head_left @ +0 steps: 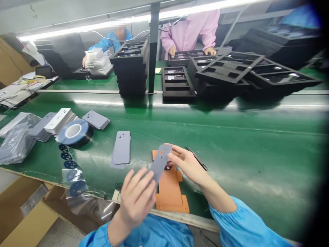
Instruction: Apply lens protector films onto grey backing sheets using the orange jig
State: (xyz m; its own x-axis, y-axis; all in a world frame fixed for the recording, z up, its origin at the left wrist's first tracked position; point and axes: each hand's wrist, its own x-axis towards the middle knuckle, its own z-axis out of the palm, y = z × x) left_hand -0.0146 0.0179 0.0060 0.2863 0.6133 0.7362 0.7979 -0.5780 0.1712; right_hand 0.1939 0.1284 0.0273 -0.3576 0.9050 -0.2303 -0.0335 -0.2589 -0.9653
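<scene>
Both my hands hold one thin grey phone-back panel (159, 162) tilted above an orange fixture plate (169, 192) at the near edge of the green belt. My left hand (137, 199) grips its lower end, fingers spread along the back. My right hand (185, 163) pinches its upper end near the camera cut-out. A small stack of similar grey panels (121, 149) lies flat just left of the fixture. A thin black tool (197, 158) lies on the belt behind my right hand.
A blue tape roll (74, 132), stacks of white and grey panels (60, 120) and plastic bags (15, 140) sit at left. A strip of round blue stickers (70, 164) runs toward a cardboard box (23, 212). Black foam trays (177, 84) and two people stand across the belt.
</scene>
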